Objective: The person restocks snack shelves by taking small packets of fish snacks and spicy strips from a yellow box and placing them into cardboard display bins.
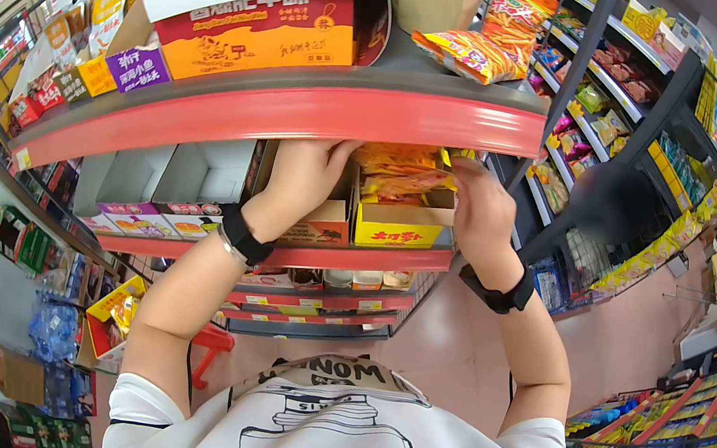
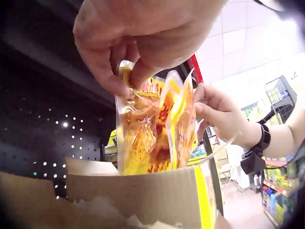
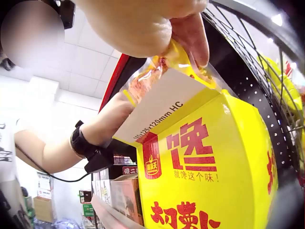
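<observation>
An open yellow cardboard box point(image 3: 205, 143) with red lettering stands on the shelf below the red-edged top one. Clear-and-yellow snack packets point(image 2: 143, 136) with orange-red food inside stand upright in it. From the left, my left hand point(image 1: 304, 181) reaches in and pinches the top edge of a packet between thumb and fingers, seen closely in the left wrist view. On the other side my right hand point(image 1: 482, 212) grips the upper corner of a packet point(image 3: 178, 55) above the box's raised white flap. The top shelf partly hides the fingertips in the head view.
Just above is the top shelf's red edge point(image 1: 301, 113), bearing a large orange-red box point(image 1: 258, 29) and orange snack bags point(image 1: 497, 37). Grey-lined open boxes point(image 1: 204, 173) stand left of the yellow box. A wire side panel point(image 3: 257, 43) rises close by the right hand.
</observation>
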{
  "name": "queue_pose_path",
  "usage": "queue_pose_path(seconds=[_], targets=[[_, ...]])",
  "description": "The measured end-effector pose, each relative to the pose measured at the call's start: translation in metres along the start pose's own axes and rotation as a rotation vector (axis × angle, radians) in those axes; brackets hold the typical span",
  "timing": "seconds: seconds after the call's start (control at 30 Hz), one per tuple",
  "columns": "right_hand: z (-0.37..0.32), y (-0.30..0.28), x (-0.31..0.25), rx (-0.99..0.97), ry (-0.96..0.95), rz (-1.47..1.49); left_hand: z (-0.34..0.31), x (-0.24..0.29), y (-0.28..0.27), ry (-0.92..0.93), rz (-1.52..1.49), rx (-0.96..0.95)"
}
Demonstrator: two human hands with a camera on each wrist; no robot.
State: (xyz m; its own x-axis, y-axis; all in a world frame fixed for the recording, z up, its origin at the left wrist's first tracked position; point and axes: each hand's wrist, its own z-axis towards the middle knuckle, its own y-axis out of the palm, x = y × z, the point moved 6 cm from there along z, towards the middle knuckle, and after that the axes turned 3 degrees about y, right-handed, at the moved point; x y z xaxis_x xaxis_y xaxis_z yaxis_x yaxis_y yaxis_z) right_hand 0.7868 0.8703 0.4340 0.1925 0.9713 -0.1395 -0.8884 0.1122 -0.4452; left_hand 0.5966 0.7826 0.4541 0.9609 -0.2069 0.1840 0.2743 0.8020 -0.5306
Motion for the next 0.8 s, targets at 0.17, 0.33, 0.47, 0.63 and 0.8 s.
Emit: queue_pose_path(seconds=[0.17, 0.33, 0.47, 0.63, 0.8], targets=[[-0.008, -0.028, -0.008, 0.175, -0.125, 0.255, -0.028, 0.012, -0.034, 0.001, -0.149, 0.18], [-0.009, -0.044, -0.032, 0.175, -0.182, 0.461, -0.066, 0.001, -0.062, -0.163, -0.255, 0.387], [0.0, -0.037, -0.053, 0.039, -0.201, 0.637, -0.107, -0.001, -0.096, -0.323, -0.271, 0.472], [0.002, 0.01, -0.089, -0.176, -0.317, 0.82, -0.19, 0.006, -0.155, -0.514, -0.063, 0.479], [-0.024, 0.087, -0.143, -0.418, -0.246, 0.894, -0.287, 0.017, -0.22, -0.77, 0.283, 0.462]])
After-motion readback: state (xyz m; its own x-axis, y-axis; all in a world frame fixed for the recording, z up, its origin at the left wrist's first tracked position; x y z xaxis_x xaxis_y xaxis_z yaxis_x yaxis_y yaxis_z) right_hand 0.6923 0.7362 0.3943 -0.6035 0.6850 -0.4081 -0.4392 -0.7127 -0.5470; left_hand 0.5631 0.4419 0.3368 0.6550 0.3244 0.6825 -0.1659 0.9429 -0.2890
